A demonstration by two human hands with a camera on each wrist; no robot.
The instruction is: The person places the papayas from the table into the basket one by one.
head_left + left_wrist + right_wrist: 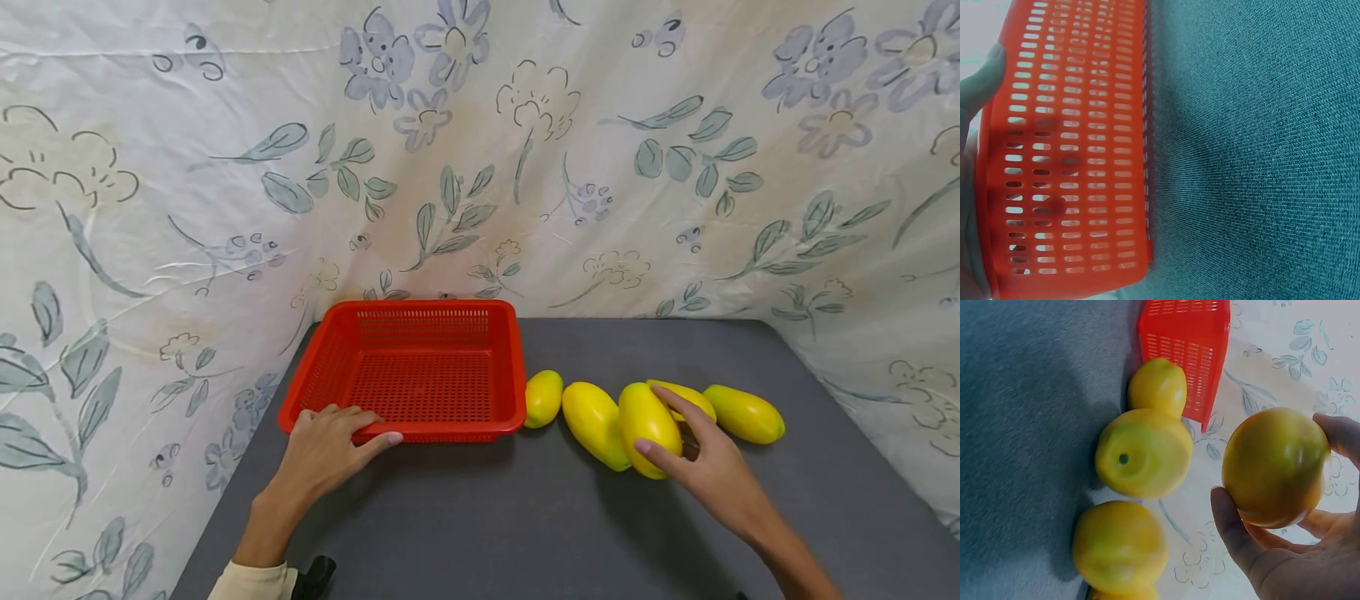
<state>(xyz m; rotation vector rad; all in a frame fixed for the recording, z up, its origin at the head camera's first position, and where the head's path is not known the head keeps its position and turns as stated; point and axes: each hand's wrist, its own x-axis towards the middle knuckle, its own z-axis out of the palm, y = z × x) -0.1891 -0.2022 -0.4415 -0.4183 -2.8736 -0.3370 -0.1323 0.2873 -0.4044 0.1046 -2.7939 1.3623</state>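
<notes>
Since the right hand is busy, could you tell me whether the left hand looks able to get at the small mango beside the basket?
Probably yes: the left hand only rests on the basket rim, and bare table lies between it and the small mango.

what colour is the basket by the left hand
Red, a perforated plastic basket; the head view shows it best.

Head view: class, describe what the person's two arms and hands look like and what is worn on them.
The left hand is bare, with a cream sleeve cuff at the wrist and a black strap or mount beside it. The right hand and forearm are bare, no sleeve in view. No rings or gloves show; the fingers have plain nails.
</notes>
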